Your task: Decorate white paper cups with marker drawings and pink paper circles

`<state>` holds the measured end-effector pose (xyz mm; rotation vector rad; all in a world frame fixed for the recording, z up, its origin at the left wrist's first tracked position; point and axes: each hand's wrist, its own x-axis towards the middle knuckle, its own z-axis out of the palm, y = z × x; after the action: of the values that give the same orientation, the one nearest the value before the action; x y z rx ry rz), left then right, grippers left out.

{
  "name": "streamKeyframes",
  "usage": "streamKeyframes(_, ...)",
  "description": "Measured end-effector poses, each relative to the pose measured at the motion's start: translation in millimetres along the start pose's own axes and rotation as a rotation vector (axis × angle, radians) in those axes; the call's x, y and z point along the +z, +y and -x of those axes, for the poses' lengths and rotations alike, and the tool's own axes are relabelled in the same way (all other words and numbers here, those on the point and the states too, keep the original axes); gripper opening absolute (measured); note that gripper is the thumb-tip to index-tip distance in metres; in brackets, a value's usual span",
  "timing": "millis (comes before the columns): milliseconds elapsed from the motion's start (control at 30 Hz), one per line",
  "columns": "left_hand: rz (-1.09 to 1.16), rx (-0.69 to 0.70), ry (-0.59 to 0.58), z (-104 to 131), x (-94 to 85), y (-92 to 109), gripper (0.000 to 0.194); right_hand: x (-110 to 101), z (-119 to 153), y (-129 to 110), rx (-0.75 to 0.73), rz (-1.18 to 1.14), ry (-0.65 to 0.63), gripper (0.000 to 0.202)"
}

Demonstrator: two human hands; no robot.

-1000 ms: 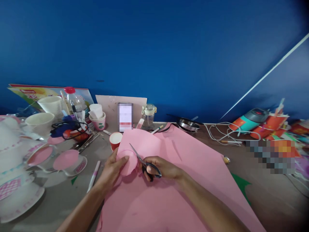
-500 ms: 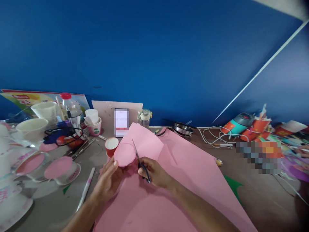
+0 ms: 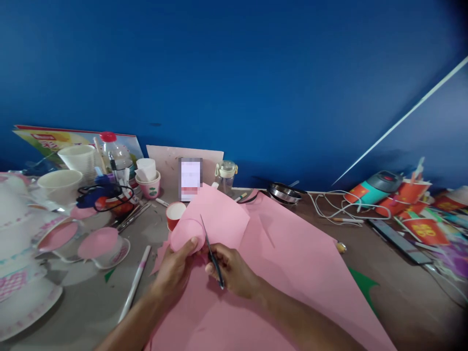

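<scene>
My left hand (image 3: 176, 268) pinches a piece of pink paper (image 3: 221, 212), its thumb on top of a rounded part outlined like a circle. In my right hand (image 3: 236, 270) is a pair of black-handled scissors (image 3: 215, 265). The blades point up and away from me, alongside the edge of the rounded part. A large pink sheet (image 3: 292, 263) lies on the table under both hands. Just beyond my left hand stands a red paper cup (image 3: 176, 214) with a white inside. My fingertips below the paper are hidden.
Left are pink-topped paper cups (image 3: 98, 243), a white marker (image 3: 135, 282) and a tiered white stack (image 3: 18, 258). A phone (image 3: 190, 178) leans on a board at the back. Another phone (image 3: 398, 241), cables and a teal-orange device (image 3: 376, 187) lie right.
My left thumb has moved further onto the rounded pink part, and the paper has turned a little. The scissors' handles have tilted slightly downward. The whole view has shifted a little.
</scene>
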<state>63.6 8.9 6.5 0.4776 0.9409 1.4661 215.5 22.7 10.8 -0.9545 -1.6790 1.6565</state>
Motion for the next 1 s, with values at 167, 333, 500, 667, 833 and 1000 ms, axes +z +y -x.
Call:
streamKeyframes(167,0.018,-0.005,0.021,0.1,-0.6,-3.4,0.021,4.1,-0.3,8.0,-0.011,-0.094,-0.012,0.047)
streamKeyframes(333,-0.057,-0.01,0.025,-0.7,-3.6,-6.5,0.019,5.1,-0.2,6.2,0.019,-0.104,-0.001,0.049)
streamKeyframes(500,-0.119,0.022,0.014,0.4,-4.5,-7.3,0.017,4.9,0.5,2.2,0.011,-0.078,0.01,0.043)
streamKeyframes(667,-0.179,0.033,0.069,2.0,-4.4,-6.6,0.019,5.4,1.0,2.7,0.03,-0.094,0.019,0.041)
streamKeyframes(833,-0.226,0.048,0.101,3.4,-2.0,-2.9,0.022,4.9,1.9,4.8,-0.002,-0.078,0.006,0.04)
streamKeyframes(1000,-0.263,0.035,0.142,3.1,-3.3,-2.3,0.023,4.5,2.0,4.2,-0.013,-0.058,0.012,0.04)
